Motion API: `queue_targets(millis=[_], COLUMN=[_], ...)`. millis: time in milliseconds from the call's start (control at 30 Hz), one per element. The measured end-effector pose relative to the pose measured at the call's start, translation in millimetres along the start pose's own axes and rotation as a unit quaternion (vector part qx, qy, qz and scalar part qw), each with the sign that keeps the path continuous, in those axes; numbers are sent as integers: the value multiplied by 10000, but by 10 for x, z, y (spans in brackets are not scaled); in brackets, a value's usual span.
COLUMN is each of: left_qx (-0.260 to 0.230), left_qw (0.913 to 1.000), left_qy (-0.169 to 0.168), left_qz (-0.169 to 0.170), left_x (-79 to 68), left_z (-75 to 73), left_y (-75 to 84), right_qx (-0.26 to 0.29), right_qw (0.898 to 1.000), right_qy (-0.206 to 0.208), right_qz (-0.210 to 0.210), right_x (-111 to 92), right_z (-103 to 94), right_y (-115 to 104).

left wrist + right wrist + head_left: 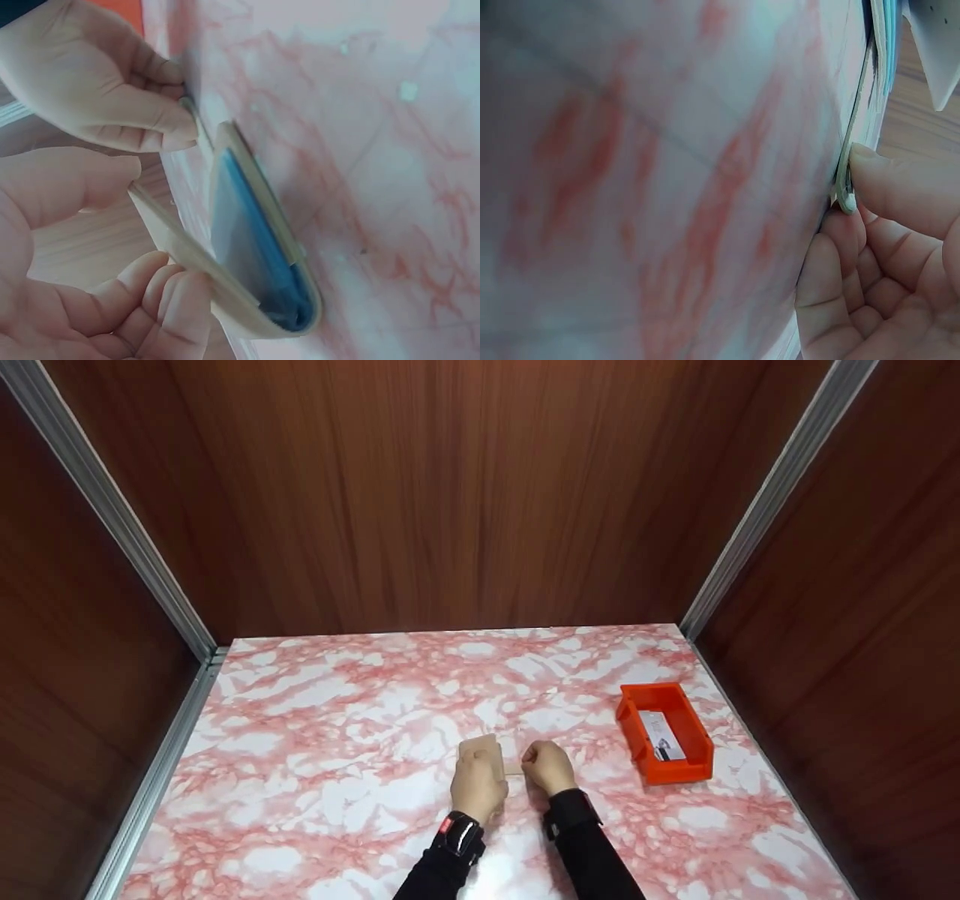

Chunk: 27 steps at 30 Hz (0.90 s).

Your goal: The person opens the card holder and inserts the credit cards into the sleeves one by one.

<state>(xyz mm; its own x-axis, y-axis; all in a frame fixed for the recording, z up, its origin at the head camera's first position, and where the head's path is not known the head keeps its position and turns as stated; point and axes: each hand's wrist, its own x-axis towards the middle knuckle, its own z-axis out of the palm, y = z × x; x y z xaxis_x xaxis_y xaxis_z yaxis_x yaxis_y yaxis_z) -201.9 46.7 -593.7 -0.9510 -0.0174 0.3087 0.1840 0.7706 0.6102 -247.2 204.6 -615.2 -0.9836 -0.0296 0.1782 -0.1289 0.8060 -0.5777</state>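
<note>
A beige folding wallet (480, 744) stands partly spread on the table, near the front middle. My left hand (478, 789) pinches one cover between thumb and fingers. In the left wrist view, blue lining (259, 217) and clear sleeves show between the covers. My right hand (550, 767), just to the right, pinches the end of a narrow beige strap (513, 769) that reaches out from the wallet. Its thumb and fingertips are at the strap's rounded tip (845, 196) in the right wrist view, low over the table.
An orange open bin (679, 771) stands on the right of the table, with a white printed card (660, 735) in it. The pink and white marbled table (315, 750) is bounded by dark wood panels (442, 510) at the back and sides, with metal rails (180, 735) along their edges.
</note>
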Motion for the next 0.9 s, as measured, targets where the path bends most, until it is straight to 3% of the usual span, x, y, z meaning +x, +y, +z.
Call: queue_targets(millis=[900], left_qx=[-504], left_qw=[9971], left_qy=[-326], left_qz=[-468], left_x=[69], left_z=[-287], left_y=[-79], right_qx=[-2], right_qw=[9998], right_qy=[-194], right_qz=[-63], right_x=[-24], right_z=[-43], right_y=[-26])
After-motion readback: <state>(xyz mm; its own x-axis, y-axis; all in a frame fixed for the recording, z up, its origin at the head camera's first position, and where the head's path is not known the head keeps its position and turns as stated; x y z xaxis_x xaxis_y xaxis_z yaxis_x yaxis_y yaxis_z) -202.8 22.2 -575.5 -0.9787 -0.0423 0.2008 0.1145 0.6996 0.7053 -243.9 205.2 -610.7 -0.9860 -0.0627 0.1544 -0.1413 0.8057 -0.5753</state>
